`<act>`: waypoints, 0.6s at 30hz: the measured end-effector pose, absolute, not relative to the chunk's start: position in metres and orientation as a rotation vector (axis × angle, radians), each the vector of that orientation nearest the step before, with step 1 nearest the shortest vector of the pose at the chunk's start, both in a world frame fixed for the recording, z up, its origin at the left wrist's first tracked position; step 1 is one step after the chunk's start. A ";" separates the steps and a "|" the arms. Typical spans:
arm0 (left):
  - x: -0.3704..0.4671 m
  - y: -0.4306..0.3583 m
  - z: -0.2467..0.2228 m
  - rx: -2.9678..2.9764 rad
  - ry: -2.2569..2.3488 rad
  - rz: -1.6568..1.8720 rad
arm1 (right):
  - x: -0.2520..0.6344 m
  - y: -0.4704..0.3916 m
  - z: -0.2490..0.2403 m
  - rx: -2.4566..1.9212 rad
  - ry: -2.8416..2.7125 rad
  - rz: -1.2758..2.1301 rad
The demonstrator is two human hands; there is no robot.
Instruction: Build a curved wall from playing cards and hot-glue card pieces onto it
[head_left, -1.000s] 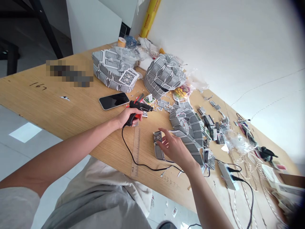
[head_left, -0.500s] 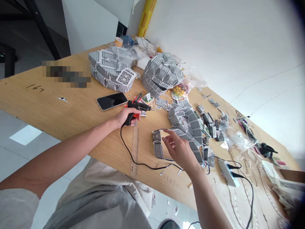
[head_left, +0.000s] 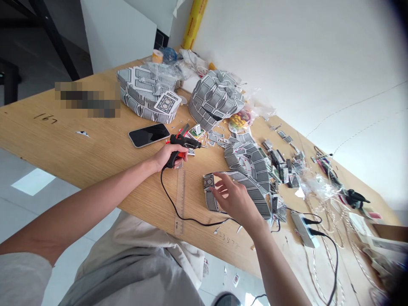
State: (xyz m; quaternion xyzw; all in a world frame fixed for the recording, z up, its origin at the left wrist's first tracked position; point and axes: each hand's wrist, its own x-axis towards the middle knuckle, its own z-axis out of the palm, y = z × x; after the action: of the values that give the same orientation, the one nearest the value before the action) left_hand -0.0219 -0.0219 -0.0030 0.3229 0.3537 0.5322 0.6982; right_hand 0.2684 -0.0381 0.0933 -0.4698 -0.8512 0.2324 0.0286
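Note:
My left hand [head_left: 174, 157] is wrapped round the handle of a black hot glue gun [head_left: 187, 142], with its nozzle pointing right above the table. My right hand [head_left: 234, 196] hovers at a curved band made of grey playing cards [head_left: 211, 199], fingers parted and bent. The index fingertip is at the upper edge of the band's end; whether it touches cannot be made out. Behind that hand, a second card ring [head_left: 245, 159] adjoins the band. A clear ruler [head_left: 180, 199] lies between my hands, crossed by the gun's black cord.
A phone [head_left: 149, 135] lies left of the glue gun. Two bigger playing-card constructions, one low [head_left: 143, 95] and one domed [head_left: 213, 97], stand behind. Card scraps and small card blocks [head_left: 280, 163] litter the right side, near a power strip [head_left: 304, 229] and loose cords.
My right hand has moved slightly left, closer to the end of the card band. My left hand and the glue gun have stayed in place.

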 end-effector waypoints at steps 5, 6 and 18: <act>-0.023 -0.022 -0.002 0.738 0.785 1.165 | 0.251 -0.036 0.075 -1.495 -2.845 0.421; -0.023 -0.022 -0.002 0.744 0.784 1.164 | 0.248 -0.036 0.071 -1.517 -2.858 0.371; -0.022 -0.027 0.009 0.784 0.795 1.177 | 0.244 -0.033 0.067 -1.594 -2.844 0.371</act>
State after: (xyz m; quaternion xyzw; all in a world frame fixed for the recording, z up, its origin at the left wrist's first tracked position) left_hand -0.0218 -0.0268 0.0087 0.3504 0.3555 0.5259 0.6886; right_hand 0.2440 -0.0325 0.0674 -0.4846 -0.8646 0.1129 -0.0699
